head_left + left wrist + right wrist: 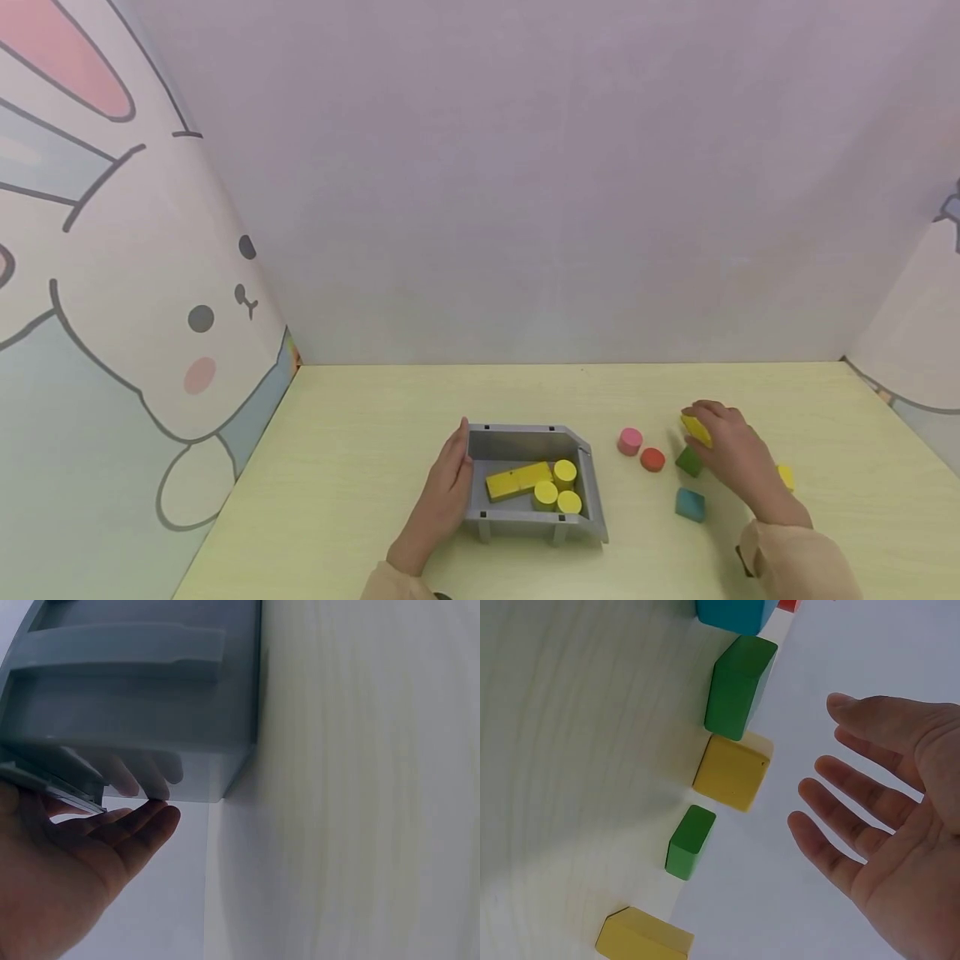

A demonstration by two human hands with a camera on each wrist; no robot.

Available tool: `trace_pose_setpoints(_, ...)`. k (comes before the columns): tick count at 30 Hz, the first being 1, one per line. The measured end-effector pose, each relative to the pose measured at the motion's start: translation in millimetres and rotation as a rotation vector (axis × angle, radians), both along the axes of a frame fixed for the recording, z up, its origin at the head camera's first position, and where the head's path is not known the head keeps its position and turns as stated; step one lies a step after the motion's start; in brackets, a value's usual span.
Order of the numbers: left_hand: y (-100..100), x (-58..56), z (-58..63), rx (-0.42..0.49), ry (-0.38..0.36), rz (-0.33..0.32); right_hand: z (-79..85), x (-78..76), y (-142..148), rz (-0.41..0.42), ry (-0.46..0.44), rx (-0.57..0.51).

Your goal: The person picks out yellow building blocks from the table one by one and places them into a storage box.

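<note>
My left hand [447, 487] rests along the left end of a grey plastic bin [517, 444], fingers fairly straight. In the left wrist view its fingertips meet the bin's end wall [191, 774], just under the rim. Inside the bin lie yellow rectangular blocks [519, 481] and three yellow cylinders [545, 497]. My right hand [738, 454] reaches over a yellow block [694, 428] at the right. From the right wrist, that hand [900, 787] shows spread fingers and a bare palm, apart from the yellow block [731, 772] and a green block [739, 690] beside it.
Between bin and right hand stand a pink cylinder [630, 442], a red disc [652, 459], a green block [688, 461] and a teal block [690, 505]. Another yellow block [785, 477] sits right of the right wrist. A pale wall [525, 208] rises behind the table.
</note>
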State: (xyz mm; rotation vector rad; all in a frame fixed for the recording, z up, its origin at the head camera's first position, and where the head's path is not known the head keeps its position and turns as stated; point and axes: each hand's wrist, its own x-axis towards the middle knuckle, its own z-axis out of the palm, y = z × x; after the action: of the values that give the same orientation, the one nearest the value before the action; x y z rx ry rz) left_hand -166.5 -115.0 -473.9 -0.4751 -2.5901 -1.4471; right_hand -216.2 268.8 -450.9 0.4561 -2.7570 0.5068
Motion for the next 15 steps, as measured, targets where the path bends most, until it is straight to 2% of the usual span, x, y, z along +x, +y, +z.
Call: trace_pose_setpoints(15,0.1,1.1,0.4,0.012,0.011,-0.005,-5.0,-8.1,9.1,-0.063,-0.084,0.026)
